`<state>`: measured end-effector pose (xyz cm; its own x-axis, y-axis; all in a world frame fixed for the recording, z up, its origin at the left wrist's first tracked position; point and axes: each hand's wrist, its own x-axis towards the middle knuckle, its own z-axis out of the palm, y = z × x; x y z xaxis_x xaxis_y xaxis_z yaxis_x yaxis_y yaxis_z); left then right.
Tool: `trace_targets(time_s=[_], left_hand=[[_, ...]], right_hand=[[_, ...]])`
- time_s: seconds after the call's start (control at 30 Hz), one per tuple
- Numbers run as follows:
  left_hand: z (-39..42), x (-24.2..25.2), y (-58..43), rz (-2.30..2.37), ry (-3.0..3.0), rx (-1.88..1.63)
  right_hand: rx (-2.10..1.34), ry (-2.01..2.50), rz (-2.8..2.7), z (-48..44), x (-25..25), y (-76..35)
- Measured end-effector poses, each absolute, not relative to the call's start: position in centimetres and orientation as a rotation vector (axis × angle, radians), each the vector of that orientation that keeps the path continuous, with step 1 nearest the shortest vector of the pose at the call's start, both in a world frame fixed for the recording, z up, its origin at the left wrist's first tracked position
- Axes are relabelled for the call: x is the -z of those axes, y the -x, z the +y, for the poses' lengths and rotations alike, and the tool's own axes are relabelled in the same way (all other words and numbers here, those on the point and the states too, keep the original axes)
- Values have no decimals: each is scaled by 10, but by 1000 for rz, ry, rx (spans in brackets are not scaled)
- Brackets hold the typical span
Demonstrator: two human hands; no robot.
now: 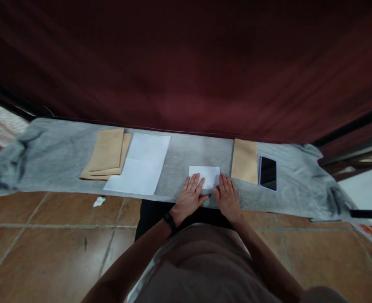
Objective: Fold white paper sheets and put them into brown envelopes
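Observation:
A small white paper (206, 174) lies flat on the grey cloth-covered bench (198, 151) in front of me. My left hand (190, 196) rests on its lower left corner, fingers spread and thumb pointing right. On the right edge of the paper, my right hand (227, 195) lies flat with its fingers stretched out. Several brown envelopes (108, 149) overlap in a pile to the left, partly covering large white sheets (146, 162) with a crease across them. A single brown envelope (245, 160) lies to the right of my hands.
A phone (268, 173) with a dark screen and a light purple edge lies right of the single envelope. Behind the bench hangs a dark red cloth (189, 75). A white scrap (99, 201) is on the tiled floor (59, 244).

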<state>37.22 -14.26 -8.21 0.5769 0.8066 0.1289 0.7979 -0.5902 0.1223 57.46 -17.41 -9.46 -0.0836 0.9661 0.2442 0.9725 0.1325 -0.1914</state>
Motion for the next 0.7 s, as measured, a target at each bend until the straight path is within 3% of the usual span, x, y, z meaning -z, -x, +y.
trace_targets(time_s=[0.27, 0.7], left_hand=[[-143, 86, -372, 1408, -2764, -295], [-144, 84, -358, 1502, -2706, -402]], right_hand=[[-70, 1672, -2311, -153, 80, -545], [44, 1755, -2249, -154, 94, -551]])
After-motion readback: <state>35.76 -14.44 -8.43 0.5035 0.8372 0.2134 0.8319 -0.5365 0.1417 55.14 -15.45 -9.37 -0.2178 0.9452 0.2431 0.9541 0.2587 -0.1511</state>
